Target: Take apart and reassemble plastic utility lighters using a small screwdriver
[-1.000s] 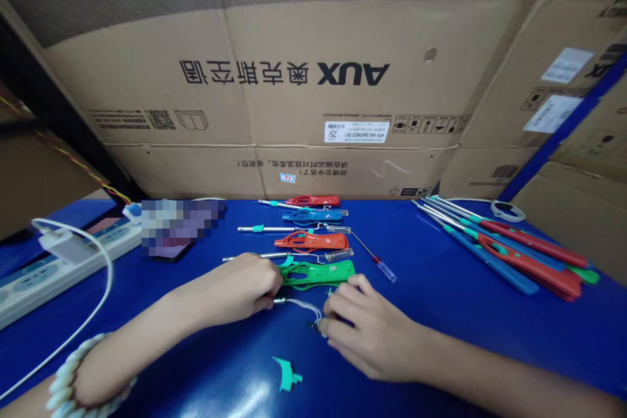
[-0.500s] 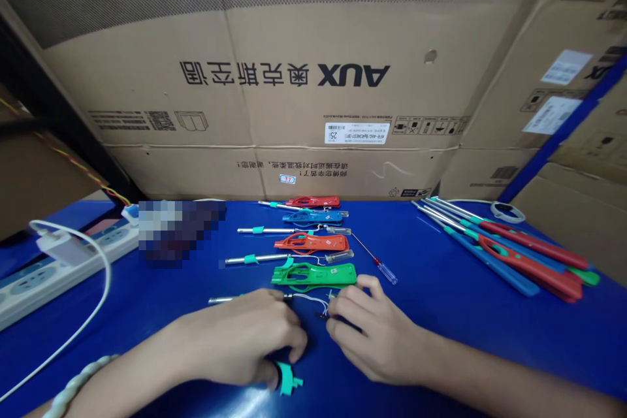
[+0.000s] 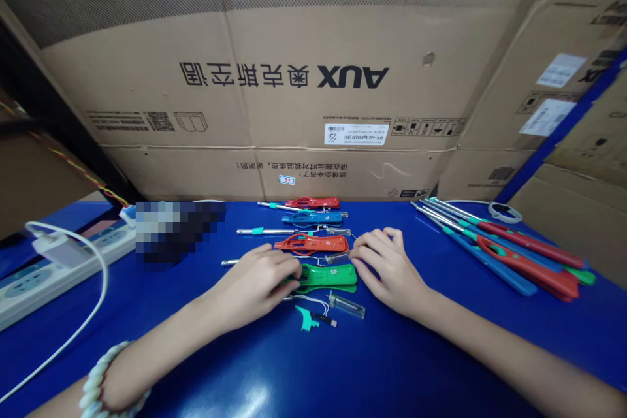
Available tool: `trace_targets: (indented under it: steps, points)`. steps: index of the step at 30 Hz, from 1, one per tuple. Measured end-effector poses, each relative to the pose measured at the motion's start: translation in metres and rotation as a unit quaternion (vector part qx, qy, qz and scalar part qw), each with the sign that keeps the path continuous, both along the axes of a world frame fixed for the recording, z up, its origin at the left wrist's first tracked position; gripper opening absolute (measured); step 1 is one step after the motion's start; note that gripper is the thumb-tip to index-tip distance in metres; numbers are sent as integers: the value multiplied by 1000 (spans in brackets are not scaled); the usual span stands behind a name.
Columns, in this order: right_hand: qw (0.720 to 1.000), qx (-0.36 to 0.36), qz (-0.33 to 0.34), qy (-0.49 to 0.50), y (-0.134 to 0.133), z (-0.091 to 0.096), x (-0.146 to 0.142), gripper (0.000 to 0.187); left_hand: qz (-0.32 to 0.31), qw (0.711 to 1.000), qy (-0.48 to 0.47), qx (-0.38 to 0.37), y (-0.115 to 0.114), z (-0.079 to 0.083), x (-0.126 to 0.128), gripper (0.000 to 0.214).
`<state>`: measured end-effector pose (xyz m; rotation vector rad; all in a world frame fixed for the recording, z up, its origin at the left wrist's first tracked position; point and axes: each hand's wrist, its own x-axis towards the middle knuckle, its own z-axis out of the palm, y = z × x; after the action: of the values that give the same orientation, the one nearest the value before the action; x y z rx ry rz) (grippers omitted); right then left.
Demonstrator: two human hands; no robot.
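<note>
My left hand (image 3: 262, 277) is closed at the left end of a green lighter casing (image 3: 333, 276), its fingertips partly hidden. Whatever it pinches there cannot be made out. My right hand (image 3: 386, 268) has its fingers curled at the right end of a clear fuel tank (image 3: 334, 258), below the orange lighter casing (image 3: 318, 243); its grip is unclear. In front of the green casing lie a teal trigger (image 3: 306, 319), a small black igniter (image 3: 324, 320) with white wires, and another clear tank (image 3: 347, 306).
Farther back are a blue casing (image 3: 313, 218) and a red casing (image 3: 313, 203), with metal tubes alongside. Several assembled lighters (image 3: 519, 255) lie at the right. A white power strip (image 3: 29, 287) with a cable is at the left. A cardboard wall (image 3: 274, 117) stands behind.
Both hands have moved away from me, from the nearest row to the green and orange casings. The teal trigger has left my left hand and lies beside the igniter. The screwdriver is now mostly hidden.
</note>
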<state>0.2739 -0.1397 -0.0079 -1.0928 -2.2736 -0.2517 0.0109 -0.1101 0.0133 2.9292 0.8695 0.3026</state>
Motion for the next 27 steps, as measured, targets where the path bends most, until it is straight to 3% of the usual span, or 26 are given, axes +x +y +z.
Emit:
trace_targets:
  steps: [2,4,9,14,19,23,27]
  points:
    - [1000,-1,-6,3,3,0,2,20,41,998,-14,46,14,-2,-9,18]
    - [1000,-1,-14,7,5,-1,4,18,122,986,-6,114,33,-5,-22,20]
    - [999,-4,-47,26,16,1,16,16,248,955,-8,162,82,-20,-67,26]
    - [994,-9,-101,40,35,1,36,17,341,922,19,182,96,-30,-98,33]
    - [986,-81,-144,14,47,-6,49,13,352,917,22,184,92,-34,-98,38]
    - [973,-167,-156,-18,49,-16,49,10,306,938,2,165,97,-41,-96,38]
    - [962,-206,-178,-21,53,-23,49,11,251,960,-23,121,109,-55,-101,35]
